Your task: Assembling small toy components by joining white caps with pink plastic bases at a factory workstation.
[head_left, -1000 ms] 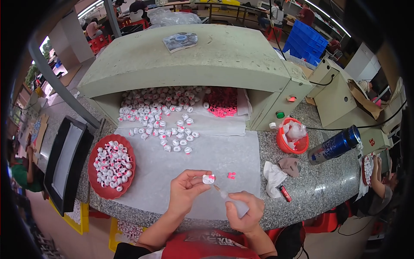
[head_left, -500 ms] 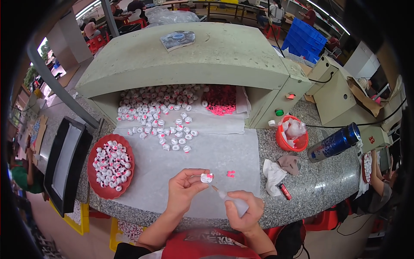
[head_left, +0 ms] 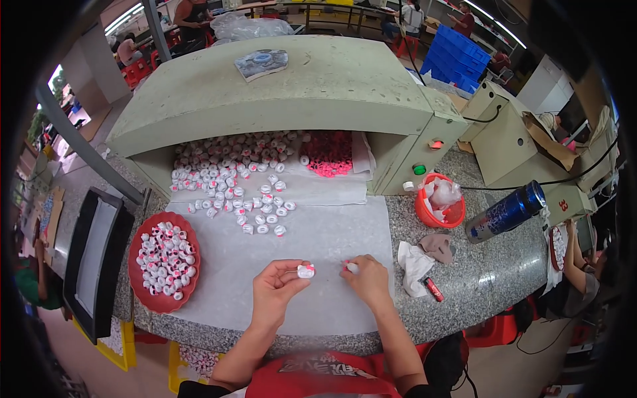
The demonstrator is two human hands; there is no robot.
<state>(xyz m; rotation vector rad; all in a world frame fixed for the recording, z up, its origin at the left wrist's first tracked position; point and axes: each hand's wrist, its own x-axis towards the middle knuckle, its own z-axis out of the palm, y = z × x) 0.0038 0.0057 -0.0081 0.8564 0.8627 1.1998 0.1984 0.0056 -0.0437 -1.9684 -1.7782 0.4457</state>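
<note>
My left hand [head_left: 272, 288] pinches a small white toy head [head_left: 305, 271] with a pink patch on it, between thumb and fingertips, above the white paper sheet [head_left: 332, 308]. To its right, my right hand [head_left: 368, 278] reaches down to the paper with its fingers curled. A whitish tip [head_left: 352, 268], apparently of the squeeze bottle, shows beside the fingers; my palm hides the rest. At the fingertips lies a small pink piece [head_left: 345, 263], partly covered. Several similar white heads [head_left: 267, 209] lie loose farther back on the paper.
A red scalloped bowl [head_left: 135, 268] of white-and-pink heads stands left, beside a black tray [head_left: 116, 255]. Behind is a pale green metal hood [head_left: 279, 99] over more heads and a pink pile [head_left: 330, 156]. At right are an orange-red basket [head_left: 423, 211], a blue tumbler [head_left: 504, 212], and cloths [head_left: 415, 265].
My right hand has moved forward from holding the squeeze bottle near the toy head to the pink pieces on the paper. My left hand keeps the head, now slightly turned.
</note>
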